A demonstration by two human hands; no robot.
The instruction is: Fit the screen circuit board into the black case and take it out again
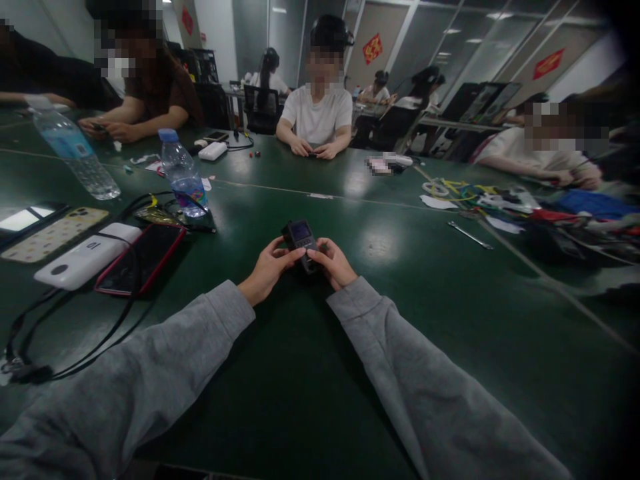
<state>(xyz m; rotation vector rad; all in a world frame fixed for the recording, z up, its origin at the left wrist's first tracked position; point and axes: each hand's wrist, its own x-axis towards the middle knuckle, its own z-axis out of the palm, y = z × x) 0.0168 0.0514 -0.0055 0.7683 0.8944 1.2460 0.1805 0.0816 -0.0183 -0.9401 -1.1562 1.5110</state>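
Observation:
A small dark handheld device [301, 233] with a lit screen and buttons below it is held between both hands over the green table [300, 373]. My left hand [270, 267] grips its left side, thumb on the front near the buttons. From the right side my right hand [336, 263] holds it too, its thumb also resting on the front by the buttons. The device leans slightly, screen facing me. Its back and most of my curled fingers are hidden. What kind of device it is, I cannot make out.
Phones, including a red-edged phone [143, 260], a white power bank [89, 255], cords and two water bottles [184, 173] stand or lie at left. A wrench [470, 235] and a cable heap [540, 213] lie at right. Another person [316, 110] sits opposite.

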